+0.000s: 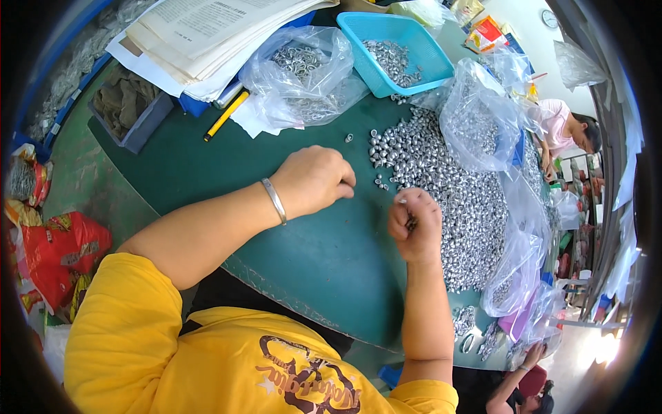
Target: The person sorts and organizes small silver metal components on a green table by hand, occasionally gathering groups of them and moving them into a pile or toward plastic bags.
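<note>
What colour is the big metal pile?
The pile is shiny silver, seen best in the head view.

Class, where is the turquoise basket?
In the head view, the turquoise basket is at the top, right of a clear bag and beyond the silver pile.

Upper left on my feed, I see a thick stack of printed off-white papers [207, 38] above a slim yellow-and-black stick-shaped tool [226, 117]; leftward, a grey plastic bin [153, 123] holds crumpled brown cloth [124, 102].

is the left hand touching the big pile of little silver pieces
Apart. The head view shows a strip of green tabletop between the curled fingers of the left hand and the pile of silver pieces.
</note>
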Demonstrator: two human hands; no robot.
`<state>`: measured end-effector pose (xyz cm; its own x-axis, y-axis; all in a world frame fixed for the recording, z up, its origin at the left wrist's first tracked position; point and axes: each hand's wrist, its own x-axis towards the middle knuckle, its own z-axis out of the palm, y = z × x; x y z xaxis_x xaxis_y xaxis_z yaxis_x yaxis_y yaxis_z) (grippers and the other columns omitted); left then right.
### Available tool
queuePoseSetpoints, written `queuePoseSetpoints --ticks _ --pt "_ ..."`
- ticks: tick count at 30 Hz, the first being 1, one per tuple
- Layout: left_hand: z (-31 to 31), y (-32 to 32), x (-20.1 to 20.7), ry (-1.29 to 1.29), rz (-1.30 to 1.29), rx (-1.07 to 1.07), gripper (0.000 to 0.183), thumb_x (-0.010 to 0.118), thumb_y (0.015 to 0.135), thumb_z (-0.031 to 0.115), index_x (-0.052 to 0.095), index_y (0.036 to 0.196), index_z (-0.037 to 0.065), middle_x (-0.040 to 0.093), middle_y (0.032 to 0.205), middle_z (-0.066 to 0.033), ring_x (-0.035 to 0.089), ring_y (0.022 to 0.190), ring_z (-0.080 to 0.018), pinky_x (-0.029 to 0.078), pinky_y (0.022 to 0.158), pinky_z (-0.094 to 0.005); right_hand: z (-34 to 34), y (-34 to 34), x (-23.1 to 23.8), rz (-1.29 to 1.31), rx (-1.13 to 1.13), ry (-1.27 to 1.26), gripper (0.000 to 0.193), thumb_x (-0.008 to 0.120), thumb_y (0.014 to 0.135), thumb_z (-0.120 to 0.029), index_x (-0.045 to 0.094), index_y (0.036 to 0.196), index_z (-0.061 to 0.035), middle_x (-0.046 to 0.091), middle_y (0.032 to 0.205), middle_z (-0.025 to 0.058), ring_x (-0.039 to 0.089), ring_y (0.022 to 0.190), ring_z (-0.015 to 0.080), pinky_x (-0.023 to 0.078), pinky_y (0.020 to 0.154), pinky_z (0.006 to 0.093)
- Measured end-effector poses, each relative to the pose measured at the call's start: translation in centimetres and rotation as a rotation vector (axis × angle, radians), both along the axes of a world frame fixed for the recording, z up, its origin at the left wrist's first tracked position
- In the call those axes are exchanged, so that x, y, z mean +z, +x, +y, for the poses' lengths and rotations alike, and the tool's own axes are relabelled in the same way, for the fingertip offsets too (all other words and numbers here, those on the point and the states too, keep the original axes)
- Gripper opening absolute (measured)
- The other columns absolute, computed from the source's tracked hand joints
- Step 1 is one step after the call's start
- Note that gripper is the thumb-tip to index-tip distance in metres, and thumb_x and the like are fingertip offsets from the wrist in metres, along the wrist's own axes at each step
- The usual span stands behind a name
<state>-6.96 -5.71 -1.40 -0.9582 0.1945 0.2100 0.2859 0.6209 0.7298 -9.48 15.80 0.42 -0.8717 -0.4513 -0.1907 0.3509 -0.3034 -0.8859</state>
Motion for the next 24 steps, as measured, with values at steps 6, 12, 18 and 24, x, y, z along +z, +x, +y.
queuePoseSetpoints --ticks 6,12,18,24 --pt "0.0 -0.6 -0.3 0.362 -0.136 0.051 0.011 0.069 0.074 0.011 0.067 0.079 0.002 0.06 0.067 -0.006 0.059 0.062 -0.0166 0.048 0.061 -0.03 -2.8 -0.3 0.4 0.304 -0.015 0.682 0.015 0.06 0.085 -0.011 0.065 0.089 0.0023 0.054 0.058 -0.0011 0.046 0.05 0.0057 0.034 0.043 0.0206" --pt "-2.3 -1.9 1.3 1.46 -0.598 0.148 0.014 0.065 0.078 0.013 0.06 0.086 0.003 0.051 0.062 0.0015 0.044 0.055 -0.0042 0.025 0.038 -0.0165 -4.8 -1.5 -1.0 1.139 0.008 0.994 0.013 0.063 0.08 -0.01 0.065 0.091 -0.004 0.063 0.07 0.0104 0.06 0.059 0.024 0.048 0.055 0.0331" --pt "-0.8 -1.6 -1.3 0.11 0.132 0.125 0.012 0.066 0.075 0.011 0.068 0.086 0.006 0.061 0.072 -0.0085 0.061 0.068 -0.0227 0.048 0.064 -0.0319 -2.5 -3.4 0.5 -0.066 0.197 0.132 0.01 0.059 0.082 -0.009 0.062 0.083 0.0007 0.057 0.064 0.0025 0.052 0.054 0.0107 0.042 0.05 0.0219" --pt "-0.6 -1.2 -0.8 -0.095 0.028 0.126 0.011 0.065 0.074 0.013 0.067 0.084 0.007 0.061 0.077 -0.0103 0.06 0.075 -0.0274 0.048 0.067 -0.0355 -5.7 -1.0 -1.1 0.968 0.038 0.927 0.011 0.067 0.077 -0.012 0.068 0.085 -0.0038 0.064 0.072 0.0124 0.061 0.058 0.0216 0.048 0.055 0.0287"
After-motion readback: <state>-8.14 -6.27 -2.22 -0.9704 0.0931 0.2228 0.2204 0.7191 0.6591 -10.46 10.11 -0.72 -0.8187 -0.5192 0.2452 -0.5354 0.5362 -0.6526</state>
